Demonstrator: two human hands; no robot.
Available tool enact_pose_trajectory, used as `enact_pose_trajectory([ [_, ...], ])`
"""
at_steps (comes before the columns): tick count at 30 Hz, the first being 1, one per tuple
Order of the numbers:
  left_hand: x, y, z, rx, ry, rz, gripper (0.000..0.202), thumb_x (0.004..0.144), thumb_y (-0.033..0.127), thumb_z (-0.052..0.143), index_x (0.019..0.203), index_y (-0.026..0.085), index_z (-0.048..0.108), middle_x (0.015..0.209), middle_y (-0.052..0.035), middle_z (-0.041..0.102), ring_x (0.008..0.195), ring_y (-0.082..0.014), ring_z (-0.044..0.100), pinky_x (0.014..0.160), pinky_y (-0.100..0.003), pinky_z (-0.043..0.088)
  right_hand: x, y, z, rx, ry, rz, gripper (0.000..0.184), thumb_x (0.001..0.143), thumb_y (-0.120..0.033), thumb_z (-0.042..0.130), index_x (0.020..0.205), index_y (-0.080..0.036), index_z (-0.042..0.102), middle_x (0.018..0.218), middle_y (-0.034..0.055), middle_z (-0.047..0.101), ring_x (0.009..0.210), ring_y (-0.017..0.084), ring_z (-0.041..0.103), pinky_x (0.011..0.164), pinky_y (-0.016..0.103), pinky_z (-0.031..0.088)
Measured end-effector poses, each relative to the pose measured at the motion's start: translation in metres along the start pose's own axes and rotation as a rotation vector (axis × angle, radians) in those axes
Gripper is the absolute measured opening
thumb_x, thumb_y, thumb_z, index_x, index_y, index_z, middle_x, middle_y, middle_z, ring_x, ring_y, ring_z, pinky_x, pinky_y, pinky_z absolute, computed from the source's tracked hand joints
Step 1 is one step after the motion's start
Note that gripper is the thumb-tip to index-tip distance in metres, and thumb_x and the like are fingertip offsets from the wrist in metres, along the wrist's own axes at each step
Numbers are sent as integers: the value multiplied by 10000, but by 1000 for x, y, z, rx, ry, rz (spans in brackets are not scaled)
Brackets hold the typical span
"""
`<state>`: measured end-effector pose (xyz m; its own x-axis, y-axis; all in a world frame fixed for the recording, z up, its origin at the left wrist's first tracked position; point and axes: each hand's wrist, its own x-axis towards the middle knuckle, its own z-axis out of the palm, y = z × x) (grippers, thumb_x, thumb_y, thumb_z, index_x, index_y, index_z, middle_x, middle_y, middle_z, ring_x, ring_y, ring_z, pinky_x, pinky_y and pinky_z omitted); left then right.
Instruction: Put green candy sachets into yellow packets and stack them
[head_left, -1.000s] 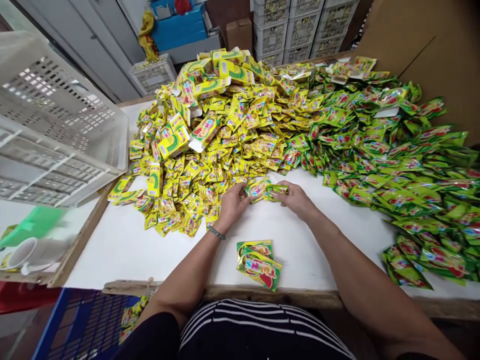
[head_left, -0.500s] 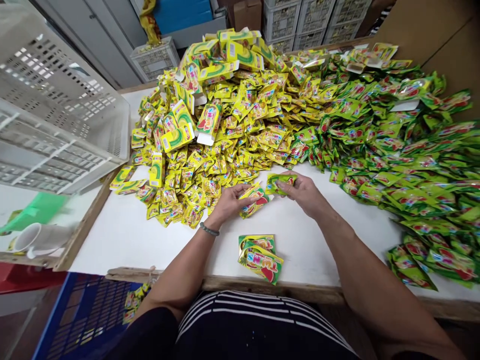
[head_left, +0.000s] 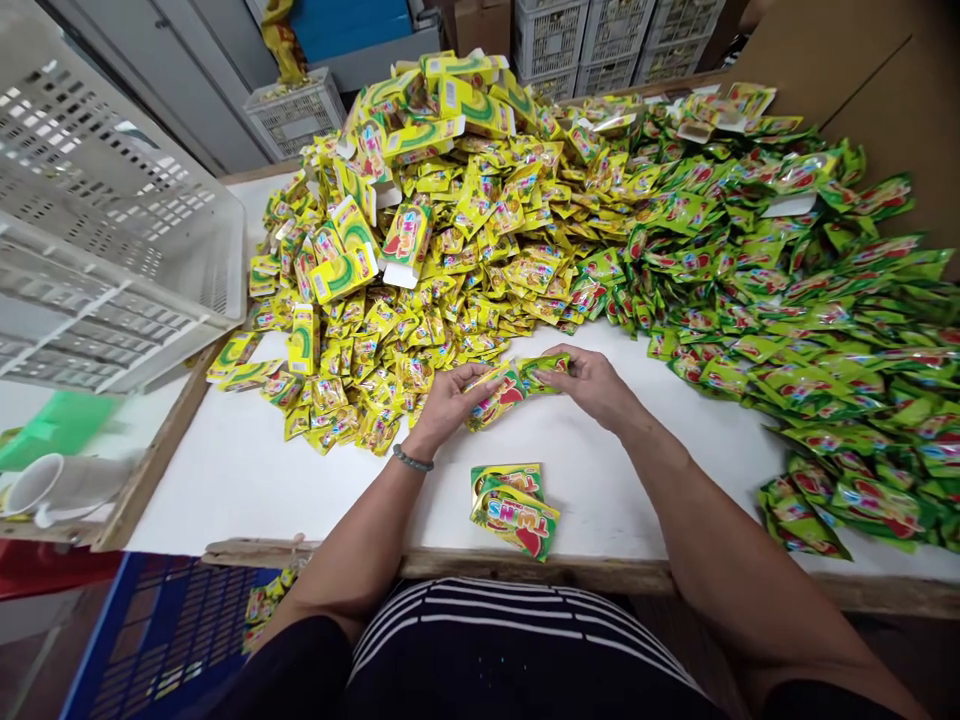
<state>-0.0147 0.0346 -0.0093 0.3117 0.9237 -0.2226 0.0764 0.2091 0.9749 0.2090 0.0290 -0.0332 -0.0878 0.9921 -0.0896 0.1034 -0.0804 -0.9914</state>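
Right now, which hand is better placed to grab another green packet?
Probably the right hand: holding a green packet, it sits nearer the green pile; the left hand, gripping a second packet, is beside the yellow pile.

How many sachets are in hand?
2 visible: a yellow sachet in the left hand and a green sachet in the right hand, with their ends close together. Others may be hidden behind them or under the fingers.

The left hand [head_left: 442, 405] has drawn its sachet [head_left: 496, 393] clear of the yellow pile [head_left: 450, 250] and tilted it, so its red end shows. The right hand [head_left: 596, 385] has brought its green sachet [head_left: 546, 370] back in from half a second ago; the two now meet end to end.
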Motion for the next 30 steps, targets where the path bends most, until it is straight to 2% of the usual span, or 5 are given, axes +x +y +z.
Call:
enact_pose_trajectory([
  [5, -3, 3, 6, 84, -27, 37, 421, 640, 497, 823, 874, 157, 742, 876, -43, 724, 747, -137, 626, 713, -250, 479, -4, -8, 2, -64, -51, 90, 400, 581, -554, 821, 786, -234, 695, 666, 6, 663, 679, 201, 602, 592, 320, 469],
  [10, -3, 3, 9, 90, -104, 7, 408, 596, 424, 861, 889, 158, 758, 905, -44, 730, 814, -162, 636, 772, -267, 485, -6, -15, 9, 32, -17, 62, 449, 543, -539, 831, 813, -214, 679, 806, 21, 702, 744, 198, 624, 675, 334, 507],
  [17, -4, 1, 18, -123, -36, -49, 448, 563, 355, 889, 950, 165, 767, 944, -45, 747, 810, -152, 657, 800, -275, 494, -6, -12, 18, -94, 240, -13, 479, 615, -617, 774, 839, -201, 691, 777, 40, 674, 680, 194, 580, 642, 362, 476],
  [25, -4, 4, 23, -348, 106, -135, 452, 497, 298, 919, 900, 161, 767, 836, -24, 763, 697, -135, 674, 761, -277, 532, -8, -5, 28, -313, 449, -256, 353, 783, -585, 665, 841, -255, 774, 1063, 94, 662, 1088, 283, 521, 931, 453, 454],
  [30, -9, 6, 25, -345, 130, -114, 460, 479, 289, 929, 883, 150, 757, 803, -25, 759, 710, -158, 693, 778, -307, 551, -10, -3, 36, -286, 285, -243, 389, 845, -602, 581, 785, -274, 782, 1094, 88, 670, 1157, 292, 470, 1061, 507, 358],
])
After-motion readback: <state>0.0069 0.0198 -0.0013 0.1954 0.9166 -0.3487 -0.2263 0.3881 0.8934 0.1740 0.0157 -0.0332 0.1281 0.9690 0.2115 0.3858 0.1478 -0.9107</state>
